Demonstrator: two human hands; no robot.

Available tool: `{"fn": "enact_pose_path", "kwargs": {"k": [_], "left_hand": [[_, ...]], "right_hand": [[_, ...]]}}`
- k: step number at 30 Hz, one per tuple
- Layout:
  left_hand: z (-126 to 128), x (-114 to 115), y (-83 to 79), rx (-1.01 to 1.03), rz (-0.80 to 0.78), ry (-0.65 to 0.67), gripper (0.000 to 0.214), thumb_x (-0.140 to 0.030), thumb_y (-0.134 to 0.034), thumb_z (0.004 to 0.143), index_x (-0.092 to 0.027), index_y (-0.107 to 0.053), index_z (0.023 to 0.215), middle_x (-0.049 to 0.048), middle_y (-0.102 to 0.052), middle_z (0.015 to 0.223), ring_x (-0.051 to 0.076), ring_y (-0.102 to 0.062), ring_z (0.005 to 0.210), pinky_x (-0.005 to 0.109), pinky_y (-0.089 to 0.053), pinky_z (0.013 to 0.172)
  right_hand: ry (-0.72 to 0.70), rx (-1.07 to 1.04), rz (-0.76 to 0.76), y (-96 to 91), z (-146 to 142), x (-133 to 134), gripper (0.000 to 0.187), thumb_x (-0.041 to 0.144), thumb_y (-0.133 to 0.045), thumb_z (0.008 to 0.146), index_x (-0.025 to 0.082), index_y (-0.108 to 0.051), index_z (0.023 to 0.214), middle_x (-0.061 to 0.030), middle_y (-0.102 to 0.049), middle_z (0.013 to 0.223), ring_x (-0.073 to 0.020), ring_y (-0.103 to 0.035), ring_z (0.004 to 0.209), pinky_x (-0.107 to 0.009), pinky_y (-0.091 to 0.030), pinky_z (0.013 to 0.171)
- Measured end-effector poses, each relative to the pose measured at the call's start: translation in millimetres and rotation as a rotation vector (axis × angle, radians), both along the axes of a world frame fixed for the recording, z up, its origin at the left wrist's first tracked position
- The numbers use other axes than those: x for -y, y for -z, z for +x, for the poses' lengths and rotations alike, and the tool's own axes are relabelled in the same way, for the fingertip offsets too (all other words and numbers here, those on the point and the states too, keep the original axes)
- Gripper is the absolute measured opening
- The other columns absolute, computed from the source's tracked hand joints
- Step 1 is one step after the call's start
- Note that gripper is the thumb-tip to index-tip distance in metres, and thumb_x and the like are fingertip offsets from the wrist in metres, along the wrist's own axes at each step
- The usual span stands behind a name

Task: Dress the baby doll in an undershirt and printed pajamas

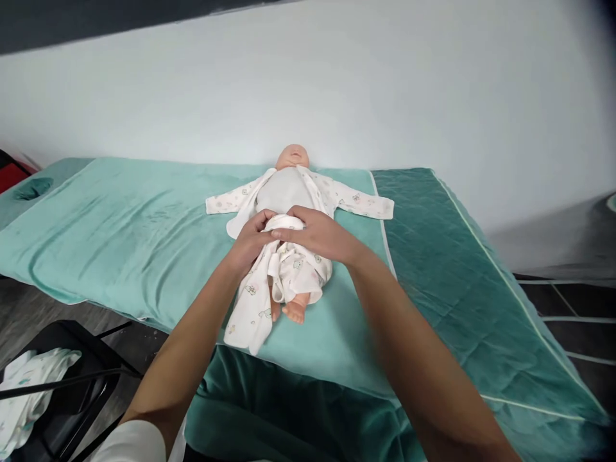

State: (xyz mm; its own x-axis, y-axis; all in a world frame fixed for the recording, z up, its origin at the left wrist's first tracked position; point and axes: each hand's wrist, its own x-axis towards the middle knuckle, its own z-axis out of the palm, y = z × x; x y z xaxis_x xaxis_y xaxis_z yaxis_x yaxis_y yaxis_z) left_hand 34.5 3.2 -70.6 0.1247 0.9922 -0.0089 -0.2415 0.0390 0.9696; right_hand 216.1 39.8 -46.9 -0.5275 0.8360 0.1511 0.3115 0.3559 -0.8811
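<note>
A baby doll (291, 156) lies on its back on a teal-covered bed (144, 237), head toward the wall. It wears a white printed romper (250, 308), open at the chest, sleeves spread to both sides. My left hand (250, 240) and my right hand (315, 234) meet over the doll's waist. Both have fingers curled on a bunched fold of the romper's white fabric (286, 223). One bare doll foot (294, 312) pokes out of the right leg; the left romper leg hangs flat and loose.
A grey-white wall (337, 83) rises behind the bed. A darker teal quilted cover (462, 282) drapes the bed's right side. At lower left a black chair (72, 372) holds a white cloth (24, 391). A face hole (33, 188) shows at the bed's far left.
</note>
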Motion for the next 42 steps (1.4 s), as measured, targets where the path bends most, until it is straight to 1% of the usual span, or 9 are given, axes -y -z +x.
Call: {"fn": "enact_pose_path", "kwargs": {"k": [4,10,13,16,24,27,34,38,42], "left_hand": [[-22,1,15.2,0.037,-0.110,0.201,0.048,-0.037,-0.090,0.056,-0.017,-0.067,0.093,0.0013,-0.066,0.083,0.014,-0.061,0.069,0.024,-0.047,0.066],[-34,4,38.3,0.007,-0.160,0.309,0.052,-0.039,-0.095,0.050,-0.016,-0.072,0.090,0.0024,-0.068,0.073,0.016,-0.062,0.063,0.026,-0.048,0.059],[-31,4,41.2,-0.081,-0.168,0.311,0.045,-0.041,-0.094,0.056,-0.013,-0.075,0.086,0.0051,-0.072,0.075,0.019,-0.065,0.066,0.028,-0.050,0.061],[-25,6,45.9,-0.005,-0.170,0.141,0.050,-0.055,-0.088,0.064,-0.014,-0.077,0.089,0.0063,-0.073,0.074,0.022,-0.069,0.071,0.030,-0.053,0.065],[-14,5,57.7,0.217,-0.140,-0.145,0.053,-0.056,-0.084,0.069,-0.016,-0.073,0.102,0.0081,-0.077,0.087,0.027,-0.074,0.086,0.035,-0.057,0.073],[-16,5,56.8,0.239,-0.153,-0.128,0.050,-0.057,-0.082,0.073,-0.014,-0.073,0.097,0.0090,-0.077,0.084,0.026,-0.073,0.080,0.034,-0.055,0.070],[-25,6,54.2,0.109,-0.113,0.103,0.058,-0.052,-0.091,0.060,-0.013,-0.075,0.101,0.0057,-0.074,0.084,0.016,-0.066,0.069,0.025,-0.050,0.060],[-29,6,57.7,0.049,-0.182,0.184,0.051,-0.037,-0.095,0.056,-0.012,-0.075,0.096,0.0034,-0.072,0.077,0.014,-0.064,0.062,0.024,-0.048,0.057],[-26,8,62.7,0.226,-0.153,0.071,0.048,-0.036,-0.094,0.060,-0.013,-0.074,0.097,0.0033,-0.073,0.078,0.015,-0.066,0.063,0.025,-0.050,0.059]], "right_hand": [[-0.167,-0.193,-0.241,23.6,-1,-18,0.038,0.052,-0.082,0.074,0.019,-0.064,0.078,0.0031,-0.058,0.072,-0.0137,-0.052,0.068,-0.026,-0.039,0.062],[-0.031,-0.601,-0.547,50.6,-8,-7,0.044,0.049,-0.087,0.068,0.021,-0.053,0.071,0.0068,-0.051,0.062,-0.0101,-0.045,0.055,-0.024,-0.037,0.055],[0.054,-0.617,-0.540,50.1,-17,-3,0.044,0.049,-0.087,0.068,0.022,-0.053,0.072,0.0068,-0.052,0.063,-0.0105,-0.046,0.056,-0.023,-0.039,0.055],[0.089,-0.619,-0.520,49.3,-19,-4,0.042,0.049,-0.087,0.068,0.022,-0.055,0.075,0.0065,-0.054,0.066,-0.0107,-0.049,0.058,-0.023,-0.042,0.055],[-0.264,-0.351,-0.571,42.9,-7,-2,0.051,0.033,-0.092,0.065,0.021,-0.072,0.111,-0.0017,-0.074,0.100,-0.0200,-0.069,0.090,-0.030,-0.056,0.077],[-0.229,-0.305,-0.607,44.3,-9,2,0.039,0.036,-0.089,0.070,0.018,-0.076,0.103,-0.0035,-0.076,0.093,-0.0221,-0.071,0.087,-0.033,-0.056,0.078],[0.073,-0.656,-0.695,53.3,-18,0,0.035,0.036,-0.089,0.067,0.019,-0.073,0.093,-0.0010,-0.073,0.079,-0.0220,-0.071,0.079,-0.035,-0.058,0.076],[0.080,-0.656,-0.582,54.7,-21,3,0.031,0.041,-0.086,0.073,0.022,-0.068,0.089,0.0016,-0.069,0.079,-0.0165,-0.065,0.073,-0.029,-0.054,0.068],[-0.011,-0.509,-0.477,51.8,-20,7,0.034,0.045,-0.081,0.080,0.020,-0.071,0.100,-0.0007,-0.072,0.090,-0.0175,-0.067,0.084,-0.029,-0.054,0.074]]}}
